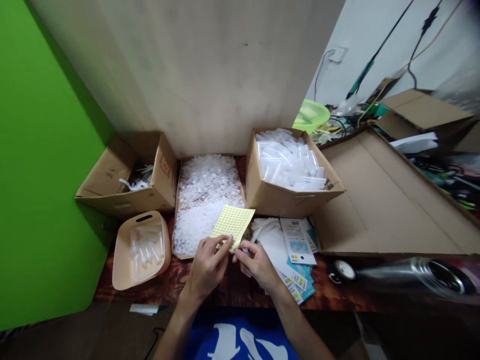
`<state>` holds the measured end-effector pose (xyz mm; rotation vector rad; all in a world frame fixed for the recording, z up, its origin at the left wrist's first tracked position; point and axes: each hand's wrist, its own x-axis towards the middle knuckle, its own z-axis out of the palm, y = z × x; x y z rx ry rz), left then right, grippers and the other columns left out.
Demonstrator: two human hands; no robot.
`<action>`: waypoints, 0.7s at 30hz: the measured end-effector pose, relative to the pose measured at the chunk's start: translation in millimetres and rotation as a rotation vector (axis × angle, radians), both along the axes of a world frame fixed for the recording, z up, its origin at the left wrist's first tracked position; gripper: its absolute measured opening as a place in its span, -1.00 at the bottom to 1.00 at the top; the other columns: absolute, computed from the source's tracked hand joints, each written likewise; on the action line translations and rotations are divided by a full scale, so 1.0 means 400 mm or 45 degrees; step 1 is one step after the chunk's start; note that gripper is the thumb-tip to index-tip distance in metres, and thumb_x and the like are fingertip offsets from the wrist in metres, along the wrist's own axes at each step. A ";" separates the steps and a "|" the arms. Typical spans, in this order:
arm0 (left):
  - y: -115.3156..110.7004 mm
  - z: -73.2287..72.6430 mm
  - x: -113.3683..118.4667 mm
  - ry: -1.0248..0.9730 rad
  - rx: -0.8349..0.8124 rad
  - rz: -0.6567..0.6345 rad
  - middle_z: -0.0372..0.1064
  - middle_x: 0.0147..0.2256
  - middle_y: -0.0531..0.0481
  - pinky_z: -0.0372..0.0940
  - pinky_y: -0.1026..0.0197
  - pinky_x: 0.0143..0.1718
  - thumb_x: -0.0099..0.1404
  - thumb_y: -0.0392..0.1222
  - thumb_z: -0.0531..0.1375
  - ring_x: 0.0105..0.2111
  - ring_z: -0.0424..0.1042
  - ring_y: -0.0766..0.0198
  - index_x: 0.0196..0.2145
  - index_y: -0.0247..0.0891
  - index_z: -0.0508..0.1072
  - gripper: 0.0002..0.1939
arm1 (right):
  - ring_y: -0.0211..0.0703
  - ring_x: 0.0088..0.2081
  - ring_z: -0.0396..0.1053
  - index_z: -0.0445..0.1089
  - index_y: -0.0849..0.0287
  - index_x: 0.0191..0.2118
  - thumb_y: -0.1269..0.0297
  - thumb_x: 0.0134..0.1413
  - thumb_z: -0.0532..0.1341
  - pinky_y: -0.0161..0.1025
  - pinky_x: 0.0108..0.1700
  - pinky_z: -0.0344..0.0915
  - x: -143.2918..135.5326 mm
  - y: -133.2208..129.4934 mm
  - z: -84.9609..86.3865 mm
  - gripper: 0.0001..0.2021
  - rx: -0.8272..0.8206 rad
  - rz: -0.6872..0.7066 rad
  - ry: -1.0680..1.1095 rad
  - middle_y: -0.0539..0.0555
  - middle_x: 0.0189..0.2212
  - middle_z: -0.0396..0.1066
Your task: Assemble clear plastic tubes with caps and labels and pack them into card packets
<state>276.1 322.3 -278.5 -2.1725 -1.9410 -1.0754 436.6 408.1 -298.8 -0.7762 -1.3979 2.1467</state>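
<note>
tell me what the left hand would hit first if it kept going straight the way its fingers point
The left hand points up and to the right, so it would probably meet the yellow sticker sheet it already touches, then the right hand; depth is hard to judge.

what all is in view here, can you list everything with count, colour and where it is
sticker sheet: one, yellow, held over the near end of the middle box
middle box: one, brown cardboard, full of small white plastic pieces, centre of table
left box: one, brown cardboard, a few white strips inside, far left
right box: one, brown cardboard, holds clear plastic bags
basket: one, beige, clear tubes inside, front left
printed cards: a stack, white and blue, right of the hands
flat cardboard tray: one, brown, far right
tape roll: one, dark, front edge of the table
left hand: on the sheet's near edge
right hand: at the sheet's near corner
</note>
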 end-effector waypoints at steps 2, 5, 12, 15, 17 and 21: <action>-0.001 0.007 0.006 -0.164 -0.020 -0.007 0.47 -0.01 -0.14 0.37 0.03 0.01 0.39 -0.37 0.15 -0.01 0.45 0.13 0.17 -0.14 0.38 -0.57 | -0.44 -0.70 0.01 0.41 0.20 -0.30 -0.02 0.22 0.27 -0.38 -0.66 -0.06 0.000 0.003 -0.001 -0.66 0.021 -0.040 -0.025 -0.05 -0.51 0.36; -0.002 0.015 0.015 -0.302 -0.005 0.042 0.49 -0.07 -0.10 0.38 0.03 0.00 0.38 -0.32 0.19 -0.04 0.47 0.14 -0.03 -0.15 0.49 -0.77 | -0.40 -0.67 0.02 0.44 0.19 -0.35 -0.02 0.21 0.28 -0.37 -0.64 -0.07 0.003 0.008 0.005 -0.66 0.127 -0.076 -0.104 -0.09 -0.60 0.27; 0.005 0.010 0.025 -0.324 0.060 0.130 0.52 -0.26 -0.03 0.41 0.10 -0.13 0.37 -0.33 0.23 -0.22 0.49 0.20 -0.18 -0.16 0.54 -0.88 | -0.30 -0.60 0.08 0.53 0.17 -0.32 0.05 0.26 0.23 -0.32 -0.57 -0.02 -0.001 0.010 0.033 -0.70 0.368 -0.059 -0.189 -0.04 -0.58 0.31; 0.004 0.000 0.025 -0.308 0.075 0.139 0.51 -0.26 -0.03 0.42 0.11 -0.14 0.38 -0.35 0.21 -0.21 0.49 0.19 -0.19 -0.18 0.53 -0.88 | -0.27 -0.55 0.14 0.53 0.18 -0.36 0.12 0.28 0.22 -0.31 -0.51 0.04 -0.006 0.005 0.038 -0.72 0.450 -0.093 -0.230 -0.01 -0.55 0.35; 0.003 -0.008 0.027 -0.271 0.096 0.142 0.50 -0.24 -0.05 0.42 0.11 -0.13 0.38 -0.36 0.19 -0.20 0.49 0.19 -0.17 -0.20 0.51 -0.86 | -0.26 -0.53 0.17 0.52 0.18 -0.37 0.14 0.28 0.22 -0.30 -0.48 0.07 -0.011 0.000 0.037 -0.73 0.480 -0.120 -0.245 -0.01 -0.54 0.36; 0.003 -0.018 0.030 -0.205 0.119 0.141 0.48 -0.22 -0.07 0.42 0.12 -0.12 0.39 -0.39 0.16 -0.19 0.49 0.19 -0.14 -0.21 0.47 -0.84 | -0.23 -0.51 0.21 0.53 0.19 -0.36 0.17 0.28 0.21 -0.29 -0.44 0.13 -0.020 -0.005 0.036 -0.74 0.505 -0.166 -0.254 -0.01 -0.54 0.38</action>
